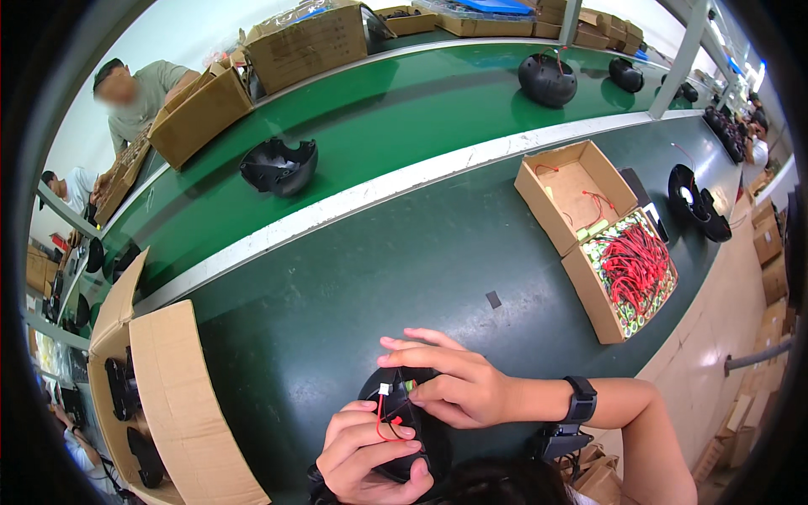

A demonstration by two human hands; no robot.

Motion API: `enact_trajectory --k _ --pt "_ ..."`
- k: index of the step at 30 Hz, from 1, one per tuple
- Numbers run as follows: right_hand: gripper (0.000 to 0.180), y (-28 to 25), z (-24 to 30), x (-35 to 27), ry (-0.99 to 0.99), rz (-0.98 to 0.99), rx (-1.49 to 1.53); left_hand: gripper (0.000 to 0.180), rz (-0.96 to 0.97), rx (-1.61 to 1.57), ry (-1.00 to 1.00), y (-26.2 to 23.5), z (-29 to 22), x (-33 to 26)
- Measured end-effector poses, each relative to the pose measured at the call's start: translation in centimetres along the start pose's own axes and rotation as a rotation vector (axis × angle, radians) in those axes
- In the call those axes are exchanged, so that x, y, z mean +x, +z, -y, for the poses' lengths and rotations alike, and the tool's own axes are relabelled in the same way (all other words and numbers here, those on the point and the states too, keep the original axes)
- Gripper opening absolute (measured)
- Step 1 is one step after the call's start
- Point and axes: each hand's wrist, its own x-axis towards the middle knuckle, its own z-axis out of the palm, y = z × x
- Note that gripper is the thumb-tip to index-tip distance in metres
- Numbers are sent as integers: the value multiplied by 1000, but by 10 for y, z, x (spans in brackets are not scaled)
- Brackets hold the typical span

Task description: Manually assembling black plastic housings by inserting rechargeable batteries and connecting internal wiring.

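Observation:
At the bench's near edge a rounded black plastic shell [438,442] lies between my two hands. My left hand [366,450] is closed on its near left side, fingers curled over the rim. A thin red and black lead [380,414] loops over those fingers and ends in a small white connector [385,389] standing above the shell. From the right, my right hand [463,383] reaches across, its fingertips closed on a small green cylindrical battery [411,385] inside the shell. Most of the battery and the shell's inside is hidden by my fingers.
Right of centre, a cardboard box [581,273] holds many green batteries with red leads. An open carton [198,396] with black parts stands left. Beyond a white rail [337,215], a green conveyor belt [379,126] carries black shells [282,167]. Co-workers [147,97] sit far left.

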Motion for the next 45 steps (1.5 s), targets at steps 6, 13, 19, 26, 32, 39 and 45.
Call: enact_trajectory --k 6,13,19,26,32,39,45 --pt "12 2 -4 2 23 -16 111 23 -26 -22 -41 1 0 -4" --pt "16 -2 -4 3 160 -21 274 22 -42 -26 -49 1 -1 -3" --pt "23 4 0 -1 282 -102 444 20 -41 -37 -36 5 -1 -1" --pt "26 9 -5 8 309 20 670 20 -83 -36 14 0 -2 0" --pt "34 16 -21 48 296 88 847 18 -186 32 72 -12 5 4" --pt "62 2 -116 154 438 -380 33 25 -178 63 -62 -24 22 -5" --pt "108 -24 -202 182 443 -242 -101 18 -204 24 91 1 16 3"
